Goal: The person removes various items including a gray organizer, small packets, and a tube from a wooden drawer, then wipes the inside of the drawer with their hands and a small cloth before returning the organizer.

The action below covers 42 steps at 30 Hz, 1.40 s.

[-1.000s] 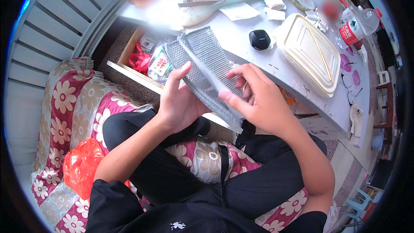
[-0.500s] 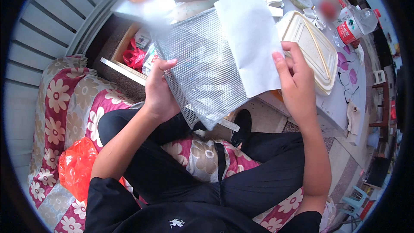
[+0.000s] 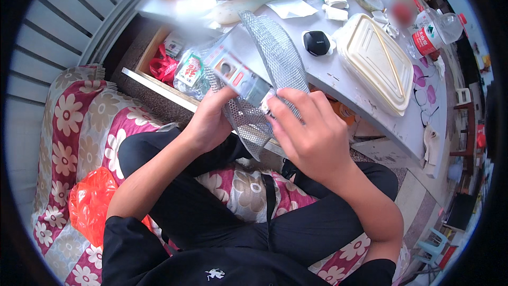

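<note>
A silver pouch with a mesh-like pattern (image 3: pixel 278 47) is bent open in front of me, its far wall curving up over the table's edge. Between its walls shows a flat packet with printed pictures (image 3: pixel 235 72). My left hand (image 3: pixel 211 119) grips the pouch's near left side, thumb laid over the edge. My right hand (image 3: pixel 315 124) is closed at the packet's lower end, thumb and index finger pinching close to a small white bit (image 3: pixel 265 105). Whether those fingers also hold the pouch wall is hidden.
An open drawer (image 3: pixel 159 90) with plastic-wrapped packets lies beyond my left hand. On the white table (image 3: pixel 338 77) are a black rounded device (image 3: pixel 316 43), a lidded food container (image 3: pixel 375 63) with chopsticks, a white sheet (image 3: pixel 291 6) and a plastic bottle (image 3: pixel 428 34). A red bag (image 3: pixel 92 206) lies left.
My right hand has moved left and down from the white paper to the pouch's mouth. The pouch now gapes, baring the printed packet. The paper is off it, and the black device has come into sight.
</note>
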### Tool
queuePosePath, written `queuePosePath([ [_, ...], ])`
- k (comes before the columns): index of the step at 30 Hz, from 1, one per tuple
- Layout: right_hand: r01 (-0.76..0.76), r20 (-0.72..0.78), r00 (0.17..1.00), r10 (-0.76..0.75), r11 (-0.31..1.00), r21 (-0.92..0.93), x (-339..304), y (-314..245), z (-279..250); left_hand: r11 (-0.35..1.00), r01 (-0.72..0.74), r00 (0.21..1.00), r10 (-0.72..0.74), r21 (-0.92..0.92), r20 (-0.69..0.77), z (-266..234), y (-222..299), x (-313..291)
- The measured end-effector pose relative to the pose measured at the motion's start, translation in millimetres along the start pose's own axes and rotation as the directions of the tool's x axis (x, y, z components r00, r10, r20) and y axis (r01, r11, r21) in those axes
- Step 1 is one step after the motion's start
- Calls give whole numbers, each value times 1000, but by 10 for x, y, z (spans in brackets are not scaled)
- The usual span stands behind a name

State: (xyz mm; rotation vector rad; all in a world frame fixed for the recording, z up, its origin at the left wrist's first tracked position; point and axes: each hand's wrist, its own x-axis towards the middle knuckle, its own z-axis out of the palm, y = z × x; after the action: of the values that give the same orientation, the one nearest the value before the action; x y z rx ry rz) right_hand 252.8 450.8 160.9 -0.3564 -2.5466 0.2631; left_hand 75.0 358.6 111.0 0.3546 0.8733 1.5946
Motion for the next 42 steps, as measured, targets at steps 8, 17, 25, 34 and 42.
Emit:
queuePosePath([
  [8, 151, -8, 988, -156, 968, -199, -36, -36, 73, 995, -50, 999, 48, 91, 21, -103, 27, 19],
  [17, 263, -92, 959, -269, 962, -73, 4, -110, 9, 995, -25, 986, 41, -100, 161, -602, -132, 39],
  [25, -402, 71, 840, 538, 528, 748, 99, 260, -346, 996, 20, 981, -4, 84, -196, -309, 13, 297],
  [34, -91, -53, 761, 646, 188, 978, 354, 672, -376, 975, 208, 978, -207, 81, -22, -978, 32, 480],
  [42, 36, -350, 190, 917, 350, 936, -359, 1164, -1114, 983, 160, 983, -151, 86, -105, -427, -37, 403],
])
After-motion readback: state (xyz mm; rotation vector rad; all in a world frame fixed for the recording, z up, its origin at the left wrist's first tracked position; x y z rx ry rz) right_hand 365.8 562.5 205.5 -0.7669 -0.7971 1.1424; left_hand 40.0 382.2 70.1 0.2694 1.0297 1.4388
